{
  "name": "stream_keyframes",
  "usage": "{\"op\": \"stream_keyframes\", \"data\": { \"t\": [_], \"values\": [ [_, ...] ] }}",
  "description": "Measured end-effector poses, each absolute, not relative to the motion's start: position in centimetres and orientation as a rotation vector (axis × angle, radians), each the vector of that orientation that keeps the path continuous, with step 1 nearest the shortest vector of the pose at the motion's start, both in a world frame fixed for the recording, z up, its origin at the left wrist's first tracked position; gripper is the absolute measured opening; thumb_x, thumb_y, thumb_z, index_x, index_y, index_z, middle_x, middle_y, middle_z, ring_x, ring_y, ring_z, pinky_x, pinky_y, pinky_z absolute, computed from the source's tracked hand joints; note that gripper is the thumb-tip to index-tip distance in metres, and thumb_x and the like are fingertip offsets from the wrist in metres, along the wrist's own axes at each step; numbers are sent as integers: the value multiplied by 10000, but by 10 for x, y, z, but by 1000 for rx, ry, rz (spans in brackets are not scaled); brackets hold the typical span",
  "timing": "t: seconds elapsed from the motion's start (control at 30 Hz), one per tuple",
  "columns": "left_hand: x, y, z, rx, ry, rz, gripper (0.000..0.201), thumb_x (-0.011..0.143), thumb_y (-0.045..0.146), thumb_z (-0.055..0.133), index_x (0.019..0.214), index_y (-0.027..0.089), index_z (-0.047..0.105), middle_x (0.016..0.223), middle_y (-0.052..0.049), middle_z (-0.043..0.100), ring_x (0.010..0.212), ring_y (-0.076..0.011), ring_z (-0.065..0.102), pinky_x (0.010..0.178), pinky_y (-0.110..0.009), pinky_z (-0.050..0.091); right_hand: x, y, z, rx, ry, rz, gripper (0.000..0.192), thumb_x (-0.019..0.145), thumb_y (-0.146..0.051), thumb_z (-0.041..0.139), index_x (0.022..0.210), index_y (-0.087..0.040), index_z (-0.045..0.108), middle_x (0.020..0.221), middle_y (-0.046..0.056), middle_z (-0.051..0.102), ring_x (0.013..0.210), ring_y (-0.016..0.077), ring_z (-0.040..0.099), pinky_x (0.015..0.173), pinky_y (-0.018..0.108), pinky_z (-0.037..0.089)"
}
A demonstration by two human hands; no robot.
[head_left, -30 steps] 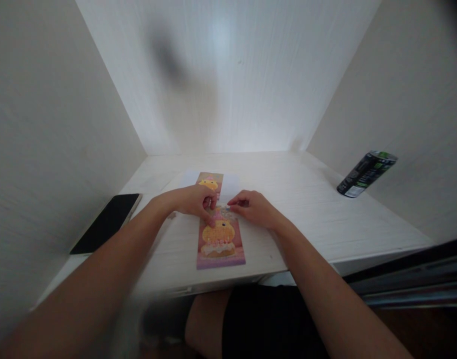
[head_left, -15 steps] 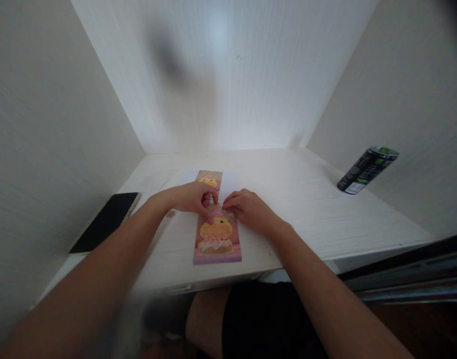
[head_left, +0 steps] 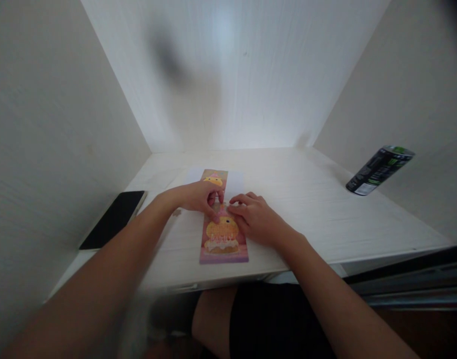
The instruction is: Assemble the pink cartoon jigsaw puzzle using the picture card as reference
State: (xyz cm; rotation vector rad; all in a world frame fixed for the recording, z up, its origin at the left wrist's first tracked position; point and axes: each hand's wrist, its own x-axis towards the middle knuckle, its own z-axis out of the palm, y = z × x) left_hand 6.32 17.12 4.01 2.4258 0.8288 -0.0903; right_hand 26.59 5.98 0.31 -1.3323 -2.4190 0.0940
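A small jigsaw puzzle (head_left: 223,247) with a yellow duck and a candle-topped cake lies flat near the table's front edge. My left hand (head_left: 203,197) covers its upper left part, thumb and forefinger curved around the top edge area and gripping there; any loose piece between them is too small to make out. At the upper right side, my right hand (head_left: 256,217) rests on the puzzle with its fingers stretched forward, thumb and forefinger slightly apart. Behind the puzzle is a matching duck picture card (head_left: 215,177), partly hidden by my left hand, on a white sheet (head_left: 235,182).
To the left lies a dark flat tablet-like device (head_left: 114,222). A small brownish bit (head_left: 176,212) sits beside my left wrist. A black and green drink can (head_left: 378,170) stands at the right by the side wall. White panels enclose the table (head_left: 307,214).
The view has shifted slightly, moving everything a little to the right. My right hand's thumb and forefinger have parted somewhat. My left hand keeps its place on the puzzle.
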Motion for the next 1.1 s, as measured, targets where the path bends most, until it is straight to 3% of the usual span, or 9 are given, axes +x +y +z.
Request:
{"op": "stream_keyframes", "data": {
  "t": [0.17, 0.3, 0.43, 0.53, 0.7, 0.83, 1.1],
  "values": [
    [62, 172, 38, 2419, 836, -81, 577, 563, 530, 825, 987, 186, 638, 658, 45, 543, 595, -123, 489, 541, -241, 302, 265, 49, 3, -1384, -2438, 64, 340, 925, -214, 479, 1209, -258, 661, 1343, 94, 569, 1194, 306, 462, 975, 486, 355],
    [62, 170, 42, 2450, 839, -108, 569, 572, 529, 816, 991, 185, 645, 662, 43, 548, 587, -119, 488, 541, -237, 300, 283, 54, -2, -1434, -2224, 104, 503, 886, -137, 463, 1378, -226, 519, 1430, 113, 489, 1264, 300, 432, 1009, 503, 367],
    [63, 167, 49, 2498, 820, -89, 586, 587, 566, 796, 1009, 179, 668, 668, 30, 558, 597, -128, 495, 550, -245, 303, 312, 58, -2, -1424, -2021, 272, 368, 871, -132, 513, 1208, -205, 642, 1186, 93, 660, 1041, 226, 592, 912, 402, 465],
    [67, 163, 51, 2491, 795, -68, 597, 638, 564, 768, 1090, 184, 682, 675, 22, 571, 591, -128, 489, 558, -252, 303, 324, 56, -1, -1413, -1997, 484, 290, 863, -178, 584, 1132, -219, 685, 1083, 57, 709, 861, 174, 631, 774, 319, 503],
    [73, 157, 47, 2467, 769, -141, 671, 667, 515, 766, 1261, 230, 640, 708, 18, 595, 616, -130, 508, 578, -248, 318, 316, 54, 1, -1421, -2110, 389, 316, 844, -175, 621, 1144, -228, 706, 1078, 56, 725, 888, 188, 632, 804, 327, 488],
    [76, 154, 45, 2503, 774, -213, 685, 661, 501, 764, 1288, 260, 629, 713, 19, 596, 636, -132, 509, 585, -245, 309, 306, 58, 2, -1414, -2149, 310, 261, 838, -141, 620, 1053, -225, 742, 938, 46, 739, 838, 187, 621, 795, 324, 476],
    [77, 154, 45, 2502, 824, -184, 826, 606, 496, 794, 1348, 214, 565, 736, 20, 607, 644, -141, 530, 573, -240, 320, 309, 62, -5, -1431, -2022, 358, 220, 817, -180, 674, 1033, -183, 717, 921, 53, 730, 754, 152, 629, 708, 279, 485]
  ]
}}
